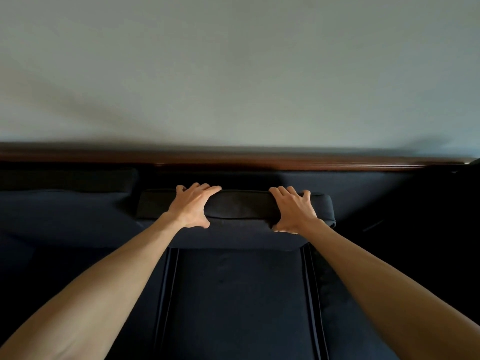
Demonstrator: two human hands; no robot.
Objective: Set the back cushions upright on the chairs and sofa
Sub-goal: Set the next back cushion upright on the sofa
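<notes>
A dark navy back cushion [240, 206] stands on the middle seat of the sofa [233, 294], its top edge facing me. My left hand [193, 205] grips that top edge on the left, fingers over the far side and thumb on the near side. My right hand [293, 210] grips it on the right in the same way. Another back cushion [67, 179] stands upright on the left against the sofa back. A third [345, 183] stands on the right behind the held one.
A brown wooden rail [233, 158] runs along the top of the sofa back, right against a pale grey wall [233, 74]. Dark seat cushions lie to the left [65, 229] and right [389, 255] of the middle seat.
</notes>
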